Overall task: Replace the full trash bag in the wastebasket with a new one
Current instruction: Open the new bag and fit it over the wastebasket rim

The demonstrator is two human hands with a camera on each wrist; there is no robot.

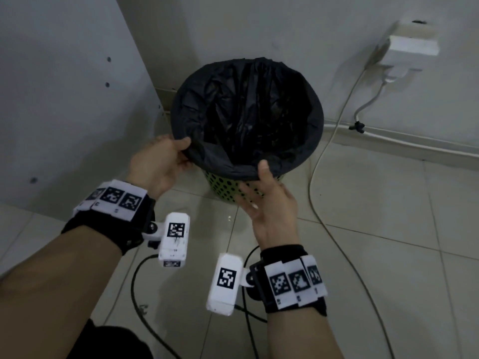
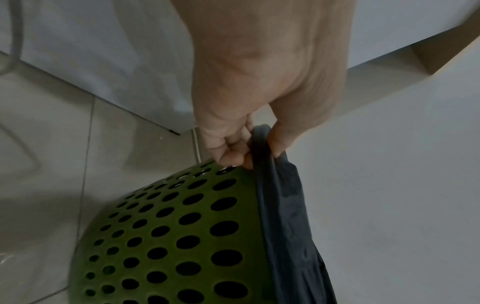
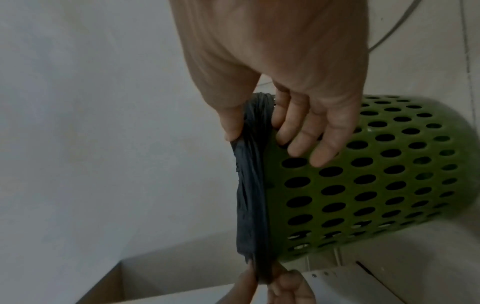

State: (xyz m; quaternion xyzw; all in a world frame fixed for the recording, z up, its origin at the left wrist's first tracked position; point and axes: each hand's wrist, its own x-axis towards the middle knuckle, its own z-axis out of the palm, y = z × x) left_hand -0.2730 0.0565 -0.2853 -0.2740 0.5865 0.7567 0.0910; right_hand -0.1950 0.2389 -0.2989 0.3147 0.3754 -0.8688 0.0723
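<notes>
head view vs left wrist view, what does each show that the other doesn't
Only the head view shows the black bag's open mouth, the right hand at the near rim, and the wall charger. Only the left wrist view shows curled fingers beneath the rim. Both show the left hand pinching the bag's edge on the green wastebasket.

your green wastebasket (image 1: 228, 186), its wall full of round holes, stands upright on the tiled floor (image 1: 363, 229) in the corner by the wall. a black trash bag (image 1: 246, 110) lines it, crinkled inside, its edge folded down over the rim.
</notes>
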